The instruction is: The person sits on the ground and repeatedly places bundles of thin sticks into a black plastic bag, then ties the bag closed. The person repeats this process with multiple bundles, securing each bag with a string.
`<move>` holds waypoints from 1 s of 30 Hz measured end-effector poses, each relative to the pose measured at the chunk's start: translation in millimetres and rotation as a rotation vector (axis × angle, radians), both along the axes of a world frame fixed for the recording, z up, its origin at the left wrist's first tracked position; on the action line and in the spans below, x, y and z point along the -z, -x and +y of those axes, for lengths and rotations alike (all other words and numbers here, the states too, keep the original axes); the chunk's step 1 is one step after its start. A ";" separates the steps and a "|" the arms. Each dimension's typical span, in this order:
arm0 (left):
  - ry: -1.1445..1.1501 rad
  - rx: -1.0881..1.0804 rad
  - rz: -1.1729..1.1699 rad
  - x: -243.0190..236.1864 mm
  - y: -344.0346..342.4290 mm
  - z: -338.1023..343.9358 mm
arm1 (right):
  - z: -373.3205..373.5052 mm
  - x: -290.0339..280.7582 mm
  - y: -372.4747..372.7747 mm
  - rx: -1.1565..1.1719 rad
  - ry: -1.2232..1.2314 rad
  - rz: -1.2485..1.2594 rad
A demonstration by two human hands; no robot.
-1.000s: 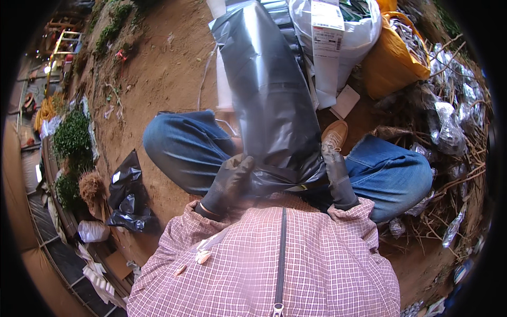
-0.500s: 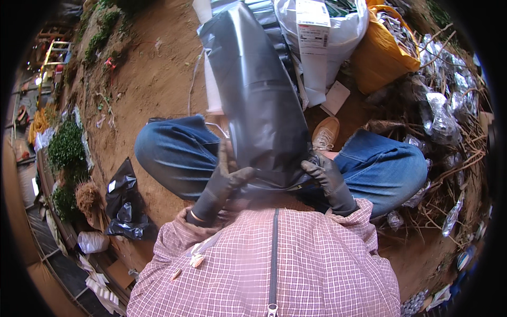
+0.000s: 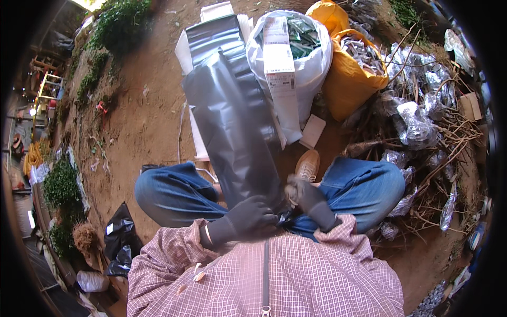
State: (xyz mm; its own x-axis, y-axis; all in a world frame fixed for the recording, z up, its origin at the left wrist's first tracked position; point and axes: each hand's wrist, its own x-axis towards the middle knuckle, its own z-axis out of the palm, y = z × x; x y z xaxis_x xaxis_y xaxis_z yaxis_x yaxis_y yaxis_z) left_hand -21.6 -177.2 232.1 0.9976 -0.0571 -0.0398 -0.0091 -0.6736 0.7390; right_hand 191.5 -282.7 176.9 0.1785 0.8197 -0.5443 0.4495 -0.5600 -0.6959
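A long, shiny black plastic bag (image 3: 232, 142) stretches from my lap out past my feet, its near end gathered at my waist. Over that near end my left hand (image 3: 250, 215), in a dark glove, is closed with its fingers curled on the plastic. Just right of the bag's edge is my gloved right hand (image 3: 305, 195), its fingers curled in and slightly blurred. What it pinches, if anything, I cannot make out. A crumpled dark bit of plastic (image 3: 285, 216) shows between the two hands. Under the bag's far end lies a folded black stack of plastic (image 3: 214, 36).
A white sack (image 3: 309, 68) with green scraps and an orange sack (image 3: 354, 84) stand beyond my right foot. Twigs and silvery plastic (image 3: 422, 124) heap up on the right. A black plastic bag (image 3: 120, 235) lies on the soil at left, near shrubs (image 3: 63, 185).
My left hand has moved right and nearer, across the bag's near end. My right hand has shifted left and come off the bag's lower corner. The view has tilted farther forward.
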 end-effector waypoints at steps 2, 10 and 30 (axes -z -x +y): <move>0.288 -0.197 -0.116 0.6 -9.6 22.7 | 59.3 -4.0 -25.7 0.406 -0.355 0.171; 0.731 -0.950 -0.060 32.3 -130.8 170.0 | 234.5 23.4 -114.0 0.643 -0.756 0.259; 0.161 -0.744 -0.698 -2.9 -133.5 129.7 | 169.3 -136.5 -119.6 -0.503 -1.051 -0.768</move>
State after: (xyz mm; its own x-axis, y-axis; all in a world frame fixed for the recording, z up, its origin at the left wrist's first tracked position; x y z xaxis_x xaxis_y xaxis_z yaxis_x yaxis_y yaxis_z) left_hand 111.9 -47.5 235.0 0.5809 0.6303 0.5149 -0.0920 -0.5778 0.8110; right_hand 311.1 -113.4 313.3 -0.2836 0.8430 0.4572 0.9005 0.3980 -0.1752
